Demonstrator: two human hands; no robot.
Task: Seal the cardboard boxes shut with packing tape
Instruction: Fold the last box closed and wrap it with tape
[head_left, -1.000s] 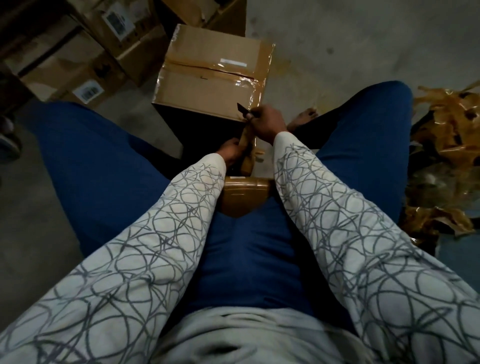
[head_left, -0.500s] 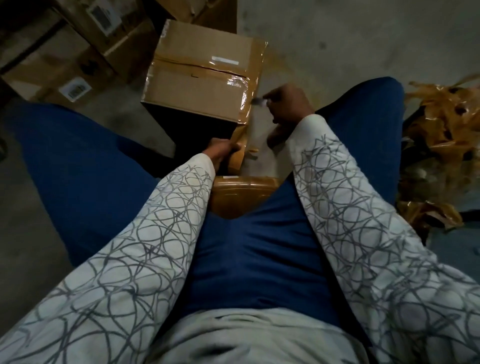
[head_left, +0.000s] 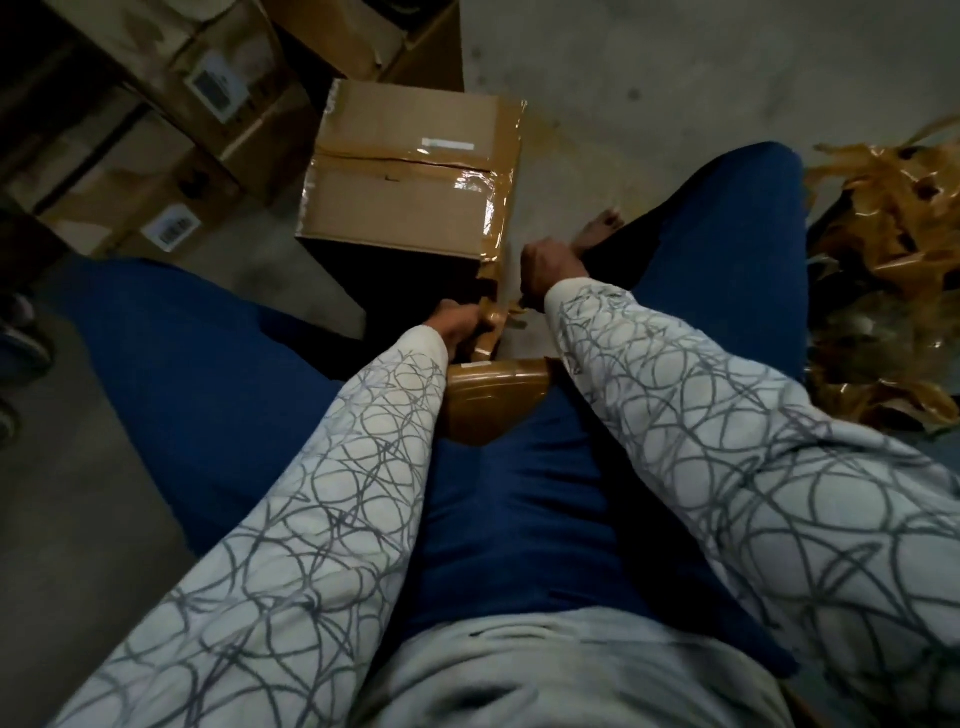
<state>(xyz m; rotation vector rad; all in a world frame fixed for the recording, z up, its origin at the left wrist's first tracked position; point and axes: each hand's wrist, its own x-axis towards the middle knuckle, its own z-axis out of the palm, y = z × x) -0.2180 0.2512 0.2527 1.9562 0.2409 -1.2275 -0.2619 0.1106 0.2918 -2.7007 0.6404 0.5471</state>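
1. The cardboard box (head_left: 400, 208) stands on the concrete floor (head_left: 623, 78) between the seated person's knees. Shiny brown tape already runs along its top seam and right edge.
2. A tape strip (head_left: 493, 283) hangs from the box's near right corner down to the left hand (head_left: 457, 325), which grips its lower end. The tape roll (head_left: 493, 395) lies in the lap just behind that hand.
3. The right hand (head_left: 550, 265) is curled into a fist just right of the strip, beside the same corner. Whether it holds anything I cannot tell.
4. The strip looks thin, limp and sticky, and likely to fold onto itself. It is best kept taut and held at its end.
5. The box seems light but stiff, so pressing tape along its edges should work.
6. Crumpled tape (head_left: 893, 208) lies heaped at the right, and labelled cartons (head_left: 171, 104) are stacked at the far left.
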